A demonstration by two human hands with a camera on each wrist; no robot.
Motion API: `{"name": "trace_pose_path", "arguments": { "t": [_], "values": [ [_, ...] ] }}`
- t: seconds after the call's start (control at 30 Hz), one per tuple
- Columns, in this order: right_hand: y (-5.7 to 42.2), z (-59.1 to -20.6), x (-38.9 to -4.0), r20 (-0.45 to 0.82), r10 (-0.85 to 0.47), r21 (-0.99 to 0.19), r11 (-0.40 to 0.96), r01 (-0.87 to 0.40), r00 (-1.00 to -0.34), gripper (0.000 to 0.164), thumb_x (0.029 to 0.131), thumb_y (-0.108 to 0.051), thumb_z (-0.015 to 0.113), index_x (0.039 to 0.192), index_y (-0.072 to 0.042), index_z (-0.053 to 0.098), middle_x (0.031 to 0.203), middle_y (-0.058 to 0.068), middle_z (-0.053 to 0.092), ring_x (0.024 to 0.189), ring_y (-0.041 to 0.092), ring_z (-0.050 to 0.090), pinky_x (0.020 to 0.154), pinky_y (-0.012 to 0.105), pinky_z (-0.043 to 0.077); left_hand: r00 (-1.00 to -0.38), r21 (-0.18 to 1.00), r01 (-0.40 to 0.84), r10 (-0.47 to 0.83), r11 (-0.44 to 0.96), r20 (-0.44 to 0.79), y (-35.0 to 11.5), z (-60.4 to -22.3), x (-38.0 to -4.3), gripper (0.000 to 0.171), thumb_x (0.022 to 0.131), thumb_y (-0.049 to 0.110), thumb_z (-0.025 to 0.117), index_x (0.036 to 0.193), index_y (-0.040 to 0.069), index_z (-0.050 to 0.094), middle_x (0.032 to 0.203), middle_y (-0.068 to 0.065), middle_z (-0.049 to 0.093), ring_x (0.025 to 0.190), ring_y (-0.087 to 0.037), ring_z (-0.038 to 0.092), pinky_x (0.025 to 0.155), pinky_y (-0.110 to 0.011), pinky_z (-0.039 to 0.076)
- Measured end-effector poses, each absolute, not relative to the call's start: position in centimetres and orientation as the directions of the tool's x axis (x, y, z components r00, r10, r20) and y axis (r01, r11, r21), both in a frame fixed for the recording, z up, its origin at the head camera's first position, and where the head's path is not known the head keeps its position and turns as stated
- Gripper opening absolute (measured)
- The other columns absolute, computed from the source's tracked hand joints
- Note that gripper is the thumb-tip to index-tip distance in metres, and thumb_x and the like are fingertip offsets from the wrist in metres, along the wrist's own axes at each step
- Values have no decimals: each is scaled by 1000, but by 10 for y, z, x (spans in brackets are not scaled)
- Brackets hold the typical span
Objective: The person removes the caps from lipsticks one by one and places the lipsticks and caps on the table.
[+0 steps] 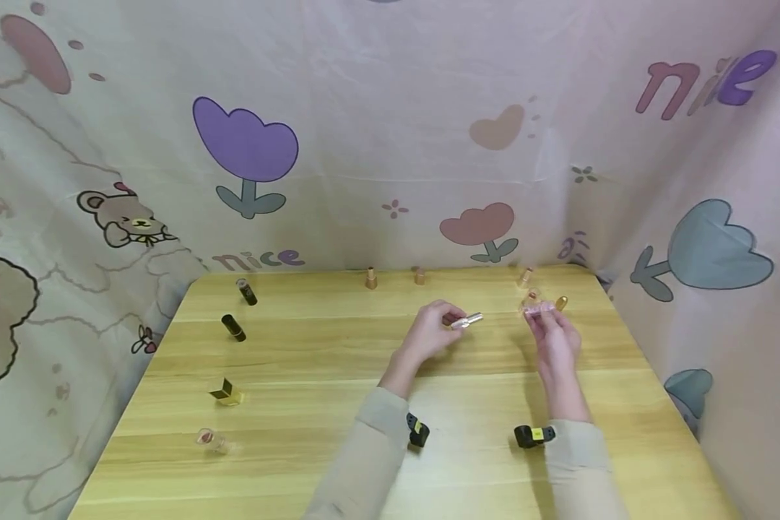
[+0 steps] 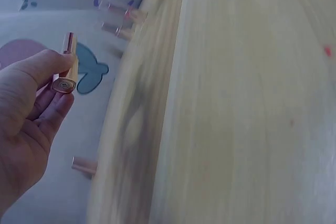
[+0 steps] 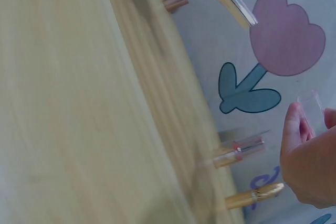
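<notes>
Over the back middle of the table, my left hand (image 1: 427,334) pinches a shiny metallic lipstick tube (image 1: 471,319) between thumb and fingers. In the left wrist view the tube (image 2: 72,70) looks rose-gold, its marked flat end towards the camera. Farther right, my right hand (image 1: 557,345) grips a small clear cap (image 3: 313,109), best seen in the right wrist view. Just beyond that hand stand a clear-capped lipstick (image 1: 531,295) and a gold lipstick tube (image 1: 562,302). The two hands are apart, with the tube's tip pointing towards the right one.
Along the back edge stand a dark-topped lipstick (image 1: 371,279), a short rose-gold tube (image 1: 419,276) and another lipstick (image 1: 526,276). Down the left side are two black tubes (image 1: 233,328), a black-and-gold one (image 1: 227,393) and a clear-capped lipstick (image 1: 213,441). A printed curtain (image 1: 364,144) hangs behind the table.
</notes>
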State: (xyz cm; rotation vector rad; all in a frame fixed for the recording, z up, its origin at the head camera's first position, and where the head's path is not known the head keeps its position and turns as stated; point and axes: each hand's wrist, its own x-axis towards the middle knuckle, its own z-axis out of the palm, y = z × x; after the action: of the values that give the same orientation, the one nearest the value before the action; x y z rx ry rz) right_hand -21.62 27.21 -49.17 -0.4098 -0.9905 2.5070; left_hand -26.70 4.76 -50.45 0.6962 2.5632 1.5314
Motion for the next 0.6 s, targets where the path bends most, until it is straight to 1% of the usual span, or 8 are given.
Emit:
{"name": "trace_pose_path", "arguments": {
  "t": [0.1,0.17,0.23,0.3,0.4,0.53,0.6],
  "values": [
    [272,-486,-218,-156,447,-719,-663,-209,-881,8,100,2,64,103,7,70,91,12,74,84,19,75,92,28,62,-902,858,337,395,387,175,37,-505,-268,24,89,3,80,112,6,74,107,-2,69,94,-13,67,88,-20,58],
    [270,-485,-219,-185,436,-736,-656,-170,-881,10,99,1,66,108,6,68,96,9,74,86,18,74,93,27,61,-904,863,335,389,378,180,34,-505,-267,24,89,2,80,112,6,74,109,-3,68,96,-14,68,90,-22,59],
    [267,-486,-219,-202,435,-742,-653,-153,-878,10,99,1,66,108,3,70,99,9,74,86,17,74,92,27,61,-907,874,324,380,362,179,34,-505,-266,25,89,1,79,114,5,73,110,-4,68,98,-14,68,92,-22,59],
    [264,-488,-220,-193,435,-759,-634,-148,-879,9,99,2,67,108,2,69,98,8,74,85,17,74,91,26,62,-911,887,319,366,335,190,32,-506,-266,26,89,1,78,114,5,73,110,-4,68,98,-14,69,92,-20,58],
    [259,-492,-223,-162,424,-801,-584,-132,-891,16,98,1,68,114,3,67,98,7,71,87,16,73,92,27,62,-918,908,317,331,275,220,29,-509,-266,25,89,-2,78,113,2,71,109,-6,68,99,-15,69,92,-18,58],
    [250,-495,-228,-109,421,-875,-470,-113,-900,32,98,1,68,128,10,58,99,4,70,89,14,72,93,27,61,-929,928,307,279,211,244,20,-511,-268,27,88,-4,76,113,1,69,111,-9,67,102,-20,70,91,-21,60],
    [247,-495,-231,-76,421,-902,-416,-118,-904,34,98,3,68,129,12,57,100,2,69,90,13,72,93,27,61,-935,937,298,254,181,248,15,-513,-270,28,87,-6,75,114,1,68,112,-10,67,103,-22,70,92,-22,60]
  ]
}}
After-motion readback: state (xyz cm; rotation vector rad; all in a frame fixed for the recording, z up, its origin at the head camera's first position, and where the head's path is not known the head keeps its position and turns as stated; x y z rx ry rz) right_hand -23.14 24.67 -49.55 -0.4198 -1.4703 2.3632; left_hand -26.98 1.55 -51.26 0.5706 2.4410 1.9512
